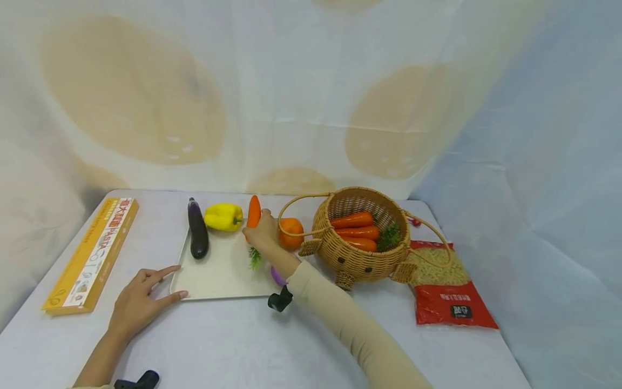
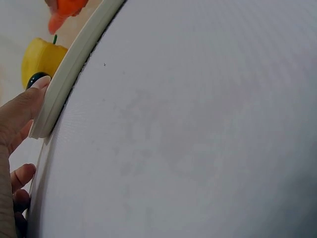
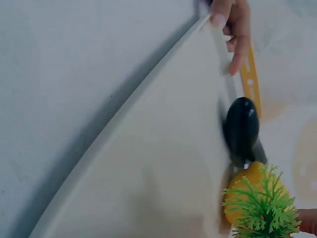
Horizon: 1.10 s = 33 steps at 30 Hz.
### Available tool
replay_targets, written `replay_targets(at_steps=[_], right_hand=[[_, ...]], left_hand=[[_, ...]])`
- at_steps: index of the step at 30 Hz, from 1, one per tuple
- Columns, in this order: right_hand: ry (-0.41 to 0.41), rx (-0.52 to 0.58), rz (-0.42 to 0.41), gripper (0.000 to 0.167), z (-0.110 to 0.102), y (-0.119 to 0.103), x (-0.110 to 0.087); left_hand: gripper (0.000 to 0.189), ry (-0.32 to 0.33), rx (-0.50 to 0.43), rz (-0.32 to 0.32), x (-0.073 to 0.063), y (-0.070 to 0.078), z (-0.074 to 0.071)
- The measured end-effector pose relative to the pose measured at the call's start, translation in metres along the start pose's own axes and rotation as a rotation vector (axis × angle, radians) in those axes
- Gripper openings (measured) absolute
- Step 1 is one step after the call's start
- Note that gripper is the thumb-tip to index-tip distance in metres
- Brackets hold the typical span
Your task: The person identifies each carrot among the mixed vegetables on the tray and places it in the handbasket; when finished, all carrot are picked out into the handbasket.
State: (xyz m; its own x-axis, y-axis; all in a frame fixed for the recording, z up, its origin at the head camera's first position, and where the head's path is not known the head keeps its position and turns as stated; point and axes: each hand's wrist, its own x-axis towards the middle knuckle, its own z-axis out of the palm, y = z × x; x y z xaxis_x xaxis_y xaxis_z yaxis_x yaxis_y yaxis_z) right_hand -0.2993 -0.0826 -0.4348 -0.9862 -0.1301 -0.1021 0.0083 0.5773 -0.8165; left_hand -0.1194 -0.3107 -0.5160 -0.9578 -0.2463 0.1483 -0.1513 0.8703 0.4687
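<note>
My right hand (image 1: 264, 231) grips an orange carrot (image 1: 254, 210) over the right part of a white rectangular tray (image 1: 228, 281). The carrot's leafy green top (image 3: 265, 206) hangs below the hand. At the tray's near left corner, my left hand (image 1: 141, 297) rests its thumb and forefinger, spread apart, on the rim. An eggplant (image 1: 198, 232) lies along the tray's left side, and beside it, at the back, is a yellow bell pepper (image 1: 223, 216). A round orange fruit or vegetable (image 1: 291, 234) sits right of the right hand. A purple item (image 1: 278, 276) is partly hidden by the right forearm.
A wicker basket (image 1: 359, 265) with looped handles and several carrots (image 1: 357, 232) stands right of the tray. Behind its right handle lies a red pasta bag (image 1: 454, 302). A yellow pasta box (image 1: 92, 254) lies at the far left. Cloth walls (image 1: 291, 108) enclose the table.
</note>
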Motion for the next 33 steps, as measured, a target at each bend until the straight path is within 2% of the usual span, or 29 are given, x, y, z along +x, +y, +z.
replay_targets(at_steps=[5,9,13,16,20,29,33], right_hand=[[-0.090,0.167,-0.054,0.069,-0.022,-0.006,-0.013],[-0.179,0.246,-0.084,0.068,-0.040,-0.010,-0.020],[-0.241,0.266,-0.114,0.067,-0.057,-0.011,-0.023],[-0.283,0.222,-0.153,0.066,-0.070,-0.011,-0.024],[-0.384,0.166,-0.232,0.066,-0.093,-0.010,-0.024],[-0.618,-0.093,-0.570,0.060,-0.153,-0.004,-0.014],[-0.727,-0.137,-0.624,0.056,-0.179,-0.001,-0.011]], left_hand=[[0.073,0.001,0.004,-0.002,-0.001,-0.001,0.001],[0.073,0.000,0.008,-0.003,-0.001,-0.001,0.000],[0.074,-0.003,0.012,-0.005,-0.001,-0.001,0.000],[0.073,-0.005,0.011,-0.005,-0.001,0.000,0.000],[0.074,-0.009,0.008,-0.005,-0.001,0.000,0.001],[0.074,0.002,0.017,0.006,0.000,0.000,0.001],[0.075,-0.002,0.015,-0.002,0.001,0.000,0.001]])
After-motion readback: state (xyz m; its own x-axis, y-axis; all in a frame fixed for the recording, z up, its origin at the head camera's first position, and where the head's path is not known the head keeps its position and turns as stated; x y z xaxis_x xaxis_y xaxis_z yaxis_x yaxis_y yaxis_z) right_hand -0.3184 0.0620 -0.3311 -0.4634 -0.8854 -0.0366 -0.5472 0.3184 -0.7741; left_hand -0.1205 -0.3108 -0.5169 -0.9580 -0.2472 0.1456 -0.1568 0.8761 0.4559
